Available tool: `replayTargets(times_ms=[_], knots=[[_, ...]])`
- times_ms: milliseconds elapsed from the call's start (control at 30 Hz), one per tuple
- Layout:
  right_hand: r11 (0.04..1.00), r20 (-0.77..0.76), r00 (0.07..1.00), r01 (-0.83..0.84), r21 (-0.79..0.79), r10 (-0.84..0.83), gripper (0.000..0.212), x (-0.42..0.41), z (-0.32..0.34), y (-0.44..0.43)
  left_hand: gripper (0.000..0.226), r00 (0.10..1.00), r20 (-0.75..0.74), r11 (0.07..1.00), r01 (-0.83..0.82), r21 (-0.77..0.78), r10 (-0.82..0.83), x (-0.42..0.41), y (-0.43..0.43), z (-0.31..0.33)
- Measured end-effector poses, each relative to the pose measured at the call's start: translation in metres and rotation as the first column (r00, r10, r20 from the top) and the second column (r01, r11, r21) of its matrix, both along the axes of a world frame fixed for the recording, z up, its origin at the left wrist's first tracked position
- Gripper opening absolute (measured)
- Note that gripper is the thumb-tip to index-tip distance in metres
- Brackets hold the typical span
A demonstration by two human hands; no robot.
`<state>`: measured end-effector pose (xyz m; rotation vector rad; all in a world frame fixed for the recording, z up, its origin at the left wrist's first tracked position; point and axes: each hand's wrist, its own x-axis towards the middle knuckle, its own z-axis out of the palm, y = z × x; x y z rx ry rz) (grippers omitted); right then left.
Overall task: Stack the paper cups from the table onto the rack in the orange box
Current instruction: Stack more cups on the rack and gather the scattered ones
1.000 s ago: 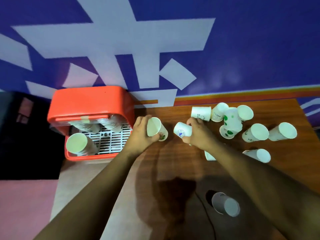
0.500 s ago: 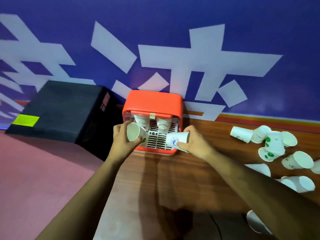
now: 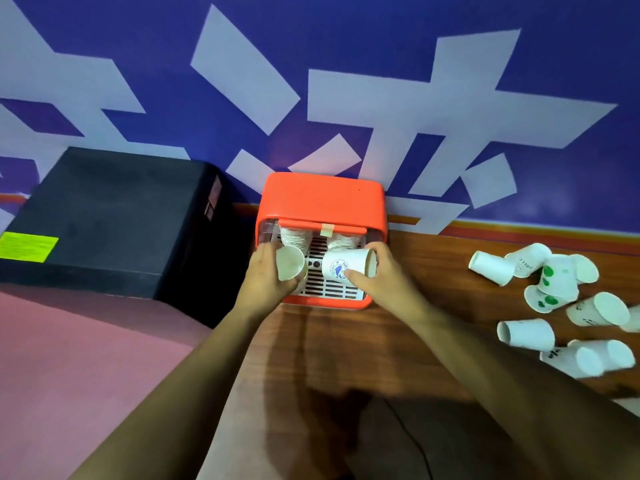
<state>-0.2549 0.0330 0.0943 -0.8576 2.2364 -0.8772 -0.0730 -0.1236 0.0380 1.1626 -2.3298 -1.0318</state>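
The orange box [image 3: 322, 197] stands at the table's far left against the wall, with a white slotted rack [image 3: 332, 289] in its open front. Two stacks of paper cups [image 3: 294, 237] stand at the back of the rack. My left hand [image 3: 266, 282] grips a white paper cup [image 3: 289, 266] over the rack's left side, its mouth facing me. My right hand [image 3: 384, 278] holds a white cup with a blue logo [image 3: 346, 266] on its side above the rack's right half. Several loose cups [image 3: 554, 292] lie on the table at the right.
A black box [image 3: 104, 216] with a yellow label stands left of the orange box, beyond the table's edge. The wooden table [image 3: 433, 271] runs to the right along a purple and white wall. A dark cable lies near the front edge.
Both hands carried their cups left from the middle of the table to the orange box and now hold them over the rack. The view swung left with them.
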Motion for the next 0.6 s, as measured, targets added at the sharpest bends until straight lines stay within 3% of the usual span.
replayTargets(times_ms=[200,367,500,600], knots=[[0.999,-0.055,0.998,-0.006,-0.045,0.003,0.064,0.011,-0.007,-0.014,0.084,0.991,0.01,0.972,0.13,0.196,-0.134,0.001,-0.011,-0.017],[0.99,-0.151,0.987,-0.076,-0.118,0.057,0.066,0.029,-0.005,-0.032,0.098,0.963,-0.043,0.887,0.263,0.38,-0.267,0.021,-0.023,-0.031],[0.97,-0.243,0.957,-0.196,-0.145,0.158,0.072,0.044,-0.008,-0.047,0.073,0.99,-0.137,0.813,0.111,0.572,-0.039,0.031,-0.023,-0.032],[0.949,-0.374,0.891,-0.305,-0.078,0.256,0.071,0.055,-0.018,-0.056,0.051,0.98,-0.167,0.776,0.022,0.63,0.108,0.032,-0.017,-0.021]])
